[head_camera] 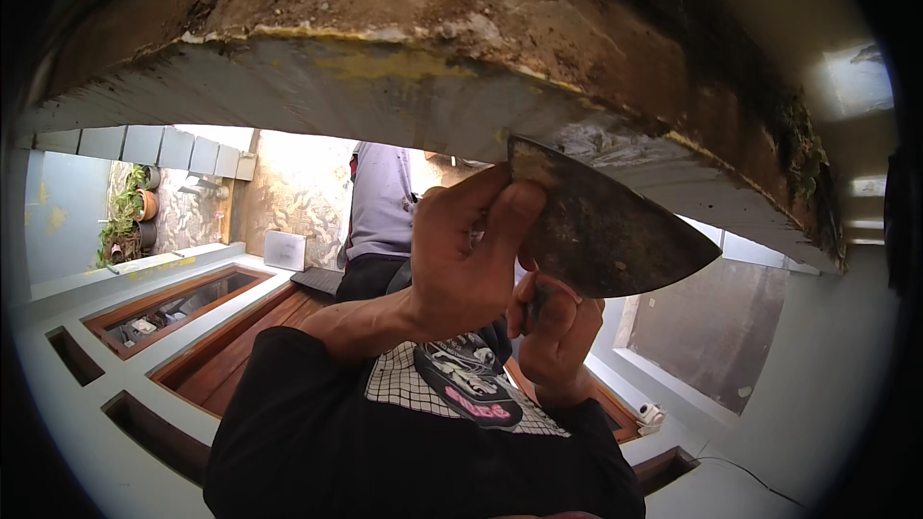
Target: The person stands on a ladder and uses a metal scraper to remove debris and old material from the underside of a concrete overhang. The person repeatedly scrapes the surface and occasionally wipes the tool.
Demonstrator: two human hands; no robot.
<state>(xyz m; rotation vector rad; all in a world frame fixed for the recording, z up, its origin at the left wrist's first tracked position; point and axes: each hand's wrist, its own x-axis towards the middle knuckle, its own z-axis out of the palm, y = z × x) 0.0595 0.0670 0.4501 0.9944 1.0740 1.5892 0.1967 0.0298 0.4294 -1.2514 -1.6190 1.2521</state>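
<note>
A pointed masonry trowel with a dark, stained steel blade lies across the front of my hands, its tip towards the right. My left hand pinches the blade's broad heel between thumb and fingers. Below the blade, my right hand is curled around what seems to be the trowel's handle, mostly hidden by fingers and blade. Just above the blade runs the grey-painted face of a concrete ledge, with yellow patches and whitish smears. Its stained brown surface bears crumbs of dirt.
Small plants grow at the ledge's right end. Potted plants stand far left. A wood-framed window and a white camera-like device are on the wall behind. A lavender-grey garment shows beyond my left hand; its wearer is unclear.
</note>
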